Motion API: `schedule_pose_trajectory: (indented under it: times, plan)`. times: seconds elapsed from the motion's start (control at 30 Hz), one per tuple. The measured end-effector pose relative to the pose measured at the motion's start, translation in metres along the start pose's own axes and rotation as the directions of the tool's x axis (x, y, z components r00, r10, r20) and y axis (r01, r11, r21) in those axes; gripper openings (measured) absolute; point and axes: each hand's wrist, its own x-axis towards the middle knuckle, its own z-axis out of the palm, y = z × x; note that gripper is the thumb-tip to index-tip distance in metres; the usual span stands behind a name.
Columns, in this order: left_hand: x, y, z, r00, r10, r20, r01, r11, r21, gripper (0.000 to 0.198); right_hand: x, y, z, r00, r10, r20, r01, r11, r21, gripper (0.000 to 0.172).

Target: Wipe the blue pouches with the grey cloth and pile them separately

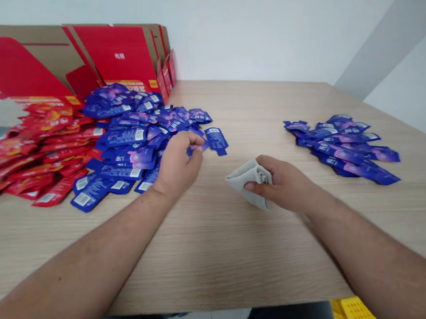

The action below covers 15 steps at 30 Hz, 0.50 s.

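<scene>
The left hand (177, 165) pinches a blue sachet (197, 150) beside a loose blue pile (127, 138), the right hand (282, 185) grips a grey cloth (249, 183), and a careless brush could scatter sachets across the worktop (244, 242).

This is a plain packing workroom: white walls (259, 22), a wood-laminate table (223, 260) heaped with blue packets (119, 136) and red packets (34, 163), flattened red cartons (120, 52) behind, a yellow plastic crate (356, 313) below.

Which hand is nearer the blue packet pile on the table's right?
Right. The right hand, holding a grey cloth, is left of the blue packet pile; the left hand is farther left, at the larger blue heap.
</scene>
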Motion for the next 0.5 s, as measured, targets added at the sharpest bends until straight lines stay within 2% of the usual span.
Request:
schedule_pose_trajectory:
  times: [0.07, 0.13, 0.27, 0.4, 0.5]
  plan:
    - [-0.006, 0.005, 0.003, 0.989, 0.081, 0.125, -0.085, 0.996, 0.025, 0.015, 0.003, 0.004, -0.003, 0.999, 0.022, -0.030, -0.023, 1.000, -0.021, 0.018]
    - [-0.010, 0.007, 0.006, 0.968, 0.143, 0.205, -0.153, 0.988, 0.033, 0.016, 0.007, 0.010, -0.007, 0.996, 0.048, -0.076, -0.052, 0.997, -0.050, 0.019]
    - [-0.011, 0.004, 0.007, 0.960, 0.176, 0.220, -0.189, 0.981, 0.042, 0.016, 0.013, 0.027, -0.023, 0.970, 0.139, -0.199, -0.162, 0.981, -0.107, 0.024]
    - [-0.009, 0.003, 0.005, 0.968, 0.141, 0.207, -0.155, 0.986, 0.058, 0.016, 0.015, 0.052, -0.051, 0.880, 0.228, -0.416, -0.341, 0.914, -0.220, 0.032]
    - [-0.009, 0.004, 0.004, 0.966, 0.136, 0.222, -0.153, 0.986, 0.063, 0.016, 0.012, 0.072, -0.074, 0.772, 0.290, -0.565, -0.525, 0.793, -0.310, 0.037]
